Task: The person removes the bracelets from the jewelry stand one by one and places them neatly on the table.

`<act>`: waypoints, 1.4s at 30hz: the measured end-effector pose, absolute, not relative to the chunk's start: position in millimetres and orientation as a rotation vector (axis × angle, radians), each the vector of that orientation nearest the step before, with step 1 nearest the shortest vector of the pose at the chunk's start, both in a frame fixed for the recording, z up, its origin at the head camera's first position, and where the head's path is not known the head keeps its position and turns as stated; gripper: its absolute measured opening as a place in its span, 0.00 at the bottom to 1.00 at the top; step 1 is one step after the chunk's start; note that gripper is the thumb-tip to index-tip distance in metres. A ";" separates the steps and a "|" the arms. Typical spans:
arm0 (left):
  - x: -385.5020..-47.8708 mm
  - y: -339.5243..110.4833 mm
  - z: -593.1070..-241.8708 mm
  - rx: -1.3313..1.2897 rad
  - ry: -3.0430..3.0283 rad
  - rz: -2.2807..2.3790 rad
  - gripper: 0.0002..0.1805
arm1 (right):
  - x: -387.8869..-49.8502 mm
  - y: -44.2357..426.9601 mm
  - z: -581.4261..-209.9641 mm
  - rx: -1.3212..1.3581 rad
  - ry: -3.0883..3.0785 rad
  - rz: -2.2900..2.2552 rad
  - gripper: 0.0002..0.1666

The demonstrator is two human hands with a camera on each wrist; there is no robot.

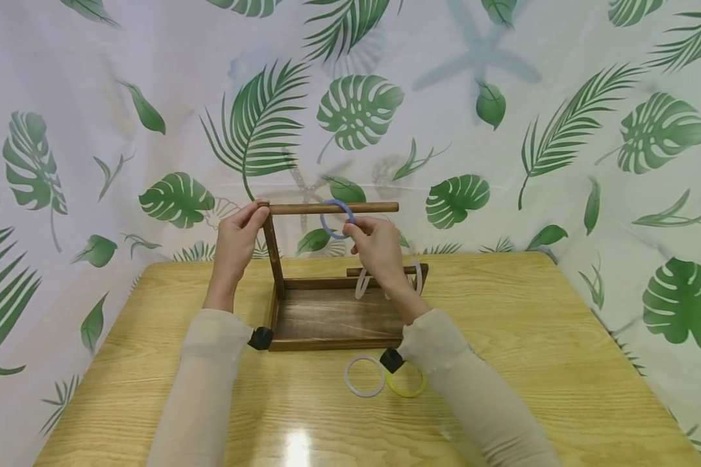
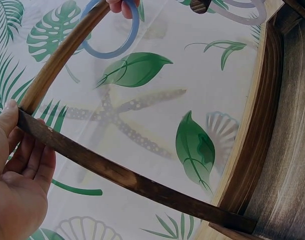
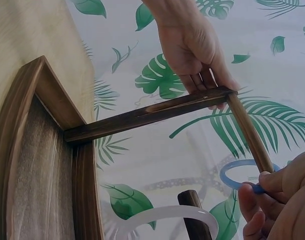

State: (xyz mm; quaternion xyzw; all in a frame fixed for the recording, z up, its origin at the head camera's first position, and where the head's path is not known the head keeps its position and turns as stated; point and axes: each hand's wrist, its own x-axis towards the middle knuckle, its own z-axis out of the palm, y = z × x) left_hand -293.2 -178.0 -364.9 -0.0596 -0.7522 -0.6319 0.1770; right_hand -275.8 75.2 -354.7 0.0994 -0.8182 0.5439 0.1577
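Note:
A wooden stand has a shallow tray (image 1: 339, 344), an upright post (image 1: 273, 253) at its left and a horizontal rod (image 1: 374, 207) at the post's top. My left hand (image 1: 236, 243) grips the corner where post and rod meet, thumb on one side, as the left wrist view also shows (image 2: 22, 185). My right hand (image 1: 376, 250) pinches a blue ring (image 1: 325, 227) between thumb and fingertips. The ring is around the rod, near its middle; in the right wrist view the blue ring (image 3: 232, 164) encircles the rod (image 3: 250, 132) beside the fingers.
A lower rod (image 1: 353, 272) at the stand's right carries whitish rings (image 1: 360, 285), partly hidden by my right hand. On the table (image 1: 502, 311), in front of the tray, lie a white ring (image 1: 347, 383) and a yellow ring (image 1: 407, 394). Leaf-printed cloth (image 1: 520, 214) hangs behind.

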 end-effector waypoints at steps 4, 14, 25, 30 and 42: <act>-293.9 -177.7 -365.5 -0.171 -2.131 -1.793 0.24 | -276.3 79.4 -354.8 0.273 -2.347 1.537 0.11; -291.7 -176.8 -364.3 -0.159 -2.152 -1.784 0.25 | -275.7 87.3 -353.9 0.241 -2.360 1.525 0.11; -291.2 -176.9 -363.8 -0.152 -2.155 -1.768 0.25 | -275.4 93.3 -351.6 0.217 -2.386 1.505 0.12; -290.5 -176.3 -362.6 -0.146 -2.155 -1.771 0.24 | -275.8 96.9 -350.9 0.191 -2.406 1.498 0.12; -291.0 -176.0 -363.2 -0.150 -2.136 -1.801 0.25 | -275.4 103.5 -350.8 0.198 -2.384 1.498 0.11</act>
